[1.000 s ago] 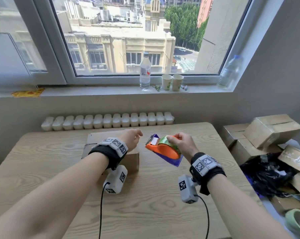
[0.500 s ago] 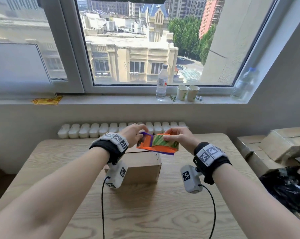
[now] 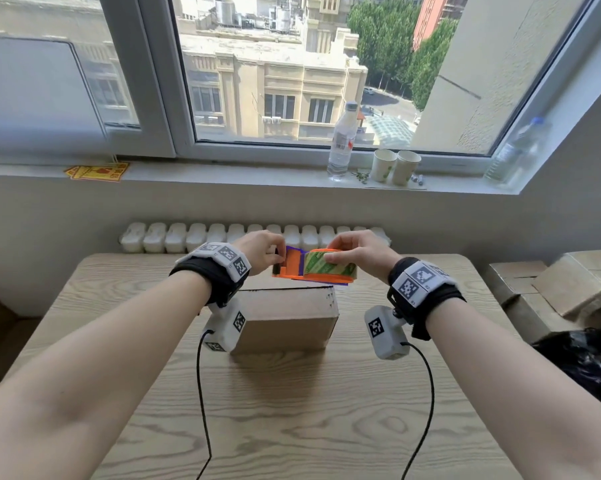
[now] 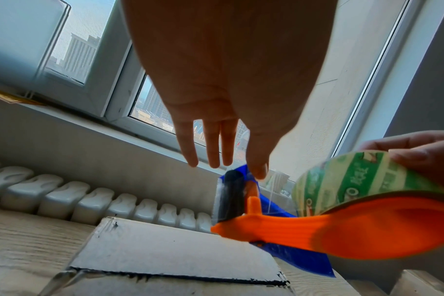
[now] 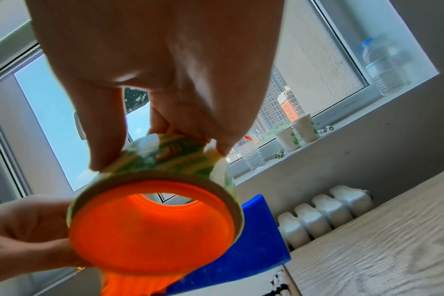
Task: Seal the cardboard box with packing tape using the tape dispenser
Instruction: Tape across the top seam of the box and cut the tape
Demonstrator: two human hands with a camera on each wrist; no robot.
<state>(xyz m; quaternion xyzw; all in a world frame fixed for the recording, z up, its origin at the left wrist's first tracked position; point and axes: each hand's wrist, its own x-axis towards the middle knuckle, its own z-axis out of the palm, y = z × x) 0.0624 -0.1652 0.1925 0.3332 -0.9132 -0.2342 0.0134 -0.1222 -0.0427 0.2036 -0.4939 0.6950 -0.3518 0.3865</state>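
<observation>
Orange tape dispenser [image 3: 314, 270], green-printed roll

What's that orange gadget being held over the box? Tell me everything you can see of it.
The tape dispenser is orange plastic with a blue blade-like flap and a black roller at its front end. A roll of tape with green print sits around its round orange hub. It is held in the air above the cardboard box, lying roughly level. The right hand grips the roll from above; the left hand pinches the front end at the roller.
</observation>
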